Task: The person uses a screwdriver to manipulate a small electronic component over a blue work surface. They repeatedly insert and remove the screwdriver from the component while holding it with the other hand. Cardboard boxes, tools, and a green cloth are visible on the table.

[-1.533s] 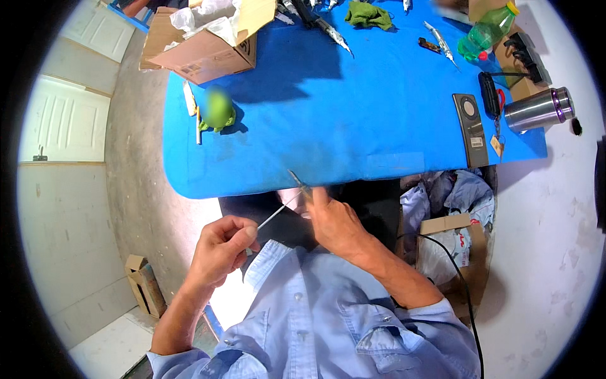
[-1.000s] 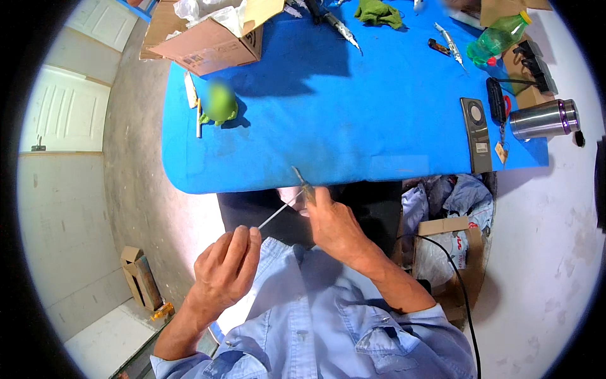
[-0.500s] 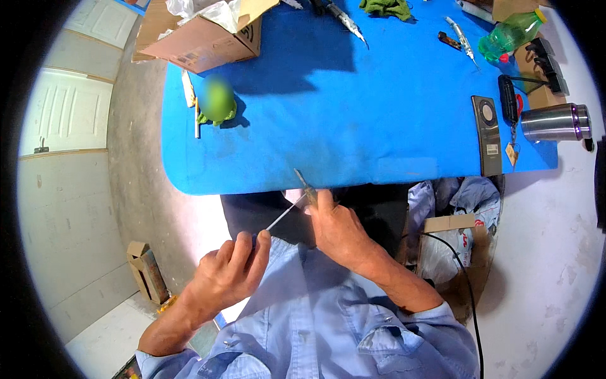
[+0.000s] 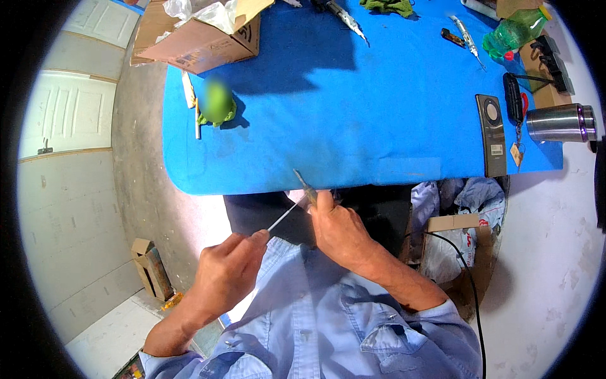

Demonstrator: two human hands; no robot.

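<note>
Head view: by the near edge of the blue table (image 4: 315, 120), the right hand (image 4: 341, 230) and left hand (image 4: 230, 262) are curled in a grip, respectively on a slender brownish tool (image 4: 308, 191) and a thin pale rod (image 4: 285, 216) slanting up toward it.

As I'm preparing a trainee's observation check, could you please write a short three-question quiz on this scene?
1. True or false: the right hand lies flat on the blue table.
2. Which is at the picture's upper left?
A) Steel flask
B) Open cardboard box
C) Green plastic bottle
3. What does the left hand hold?

Key:
1. False; it grips a slim, pointed item in front of the table's near edge.
2. B.
3. A thin pale rod.
</note>
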